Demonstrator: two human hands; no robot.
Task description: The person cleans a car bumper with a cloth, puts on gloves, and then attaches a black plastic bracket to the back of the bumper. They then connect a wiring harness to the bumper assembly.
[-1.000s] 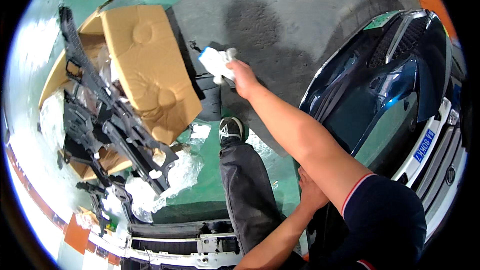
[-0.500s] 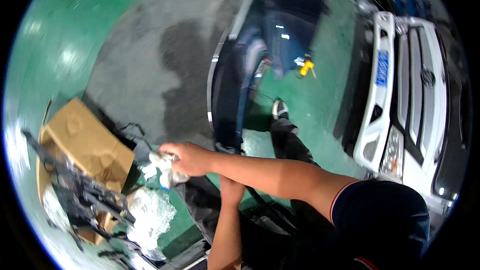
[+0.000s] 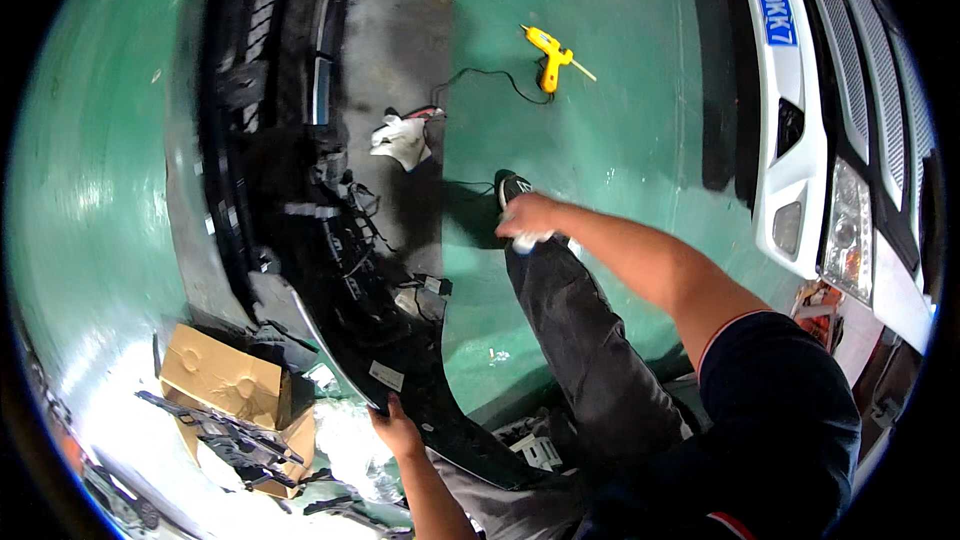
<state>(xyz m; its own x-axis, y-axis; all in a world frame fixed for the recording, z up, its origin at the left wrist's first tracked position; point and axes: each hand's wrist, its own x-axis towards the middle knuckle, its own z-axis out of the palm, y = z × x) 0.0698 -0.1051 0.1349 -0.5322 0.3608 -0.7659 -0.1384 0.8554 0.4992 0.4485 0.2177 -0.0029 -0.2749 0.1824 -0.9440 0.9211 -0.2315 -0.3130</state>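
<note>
A long dark car bumper (image 3: 370,325) curves down the left-centre, its inner side with ribs, clips and wires showing. My left hand (image 3: 397,428) is closed round its near edge, beside a small pale label (image 3: 386,375). My right hand (image 3: 528,218) is apart from the bumper, over my leg and shoe, closed round a crumpled white cloth (image 3: 533,242) that is partly hidden by the fingers. Beyond the right hand, a yellow hot glue gun (image 3: 549,56) lies on the green floor with its cord trailing left. A white rag (image 3: 402,140) lies near that cord.
On the right stands a white car front (image 3: 835,140) with grille and headlight. A cardboard box (image 3: 222,372), black plastic parts (image 3: 235,440) and clear plastic wrap (image 3: 352,445) lie at the lower left. My shoe (image 3: 512,187) is close to the glue gun's cord.
The bumper has been turned from its glossy outer side to its inner side. My right hand has moved right with the cloth, away from my left hand. The view has shifted too.
</note>
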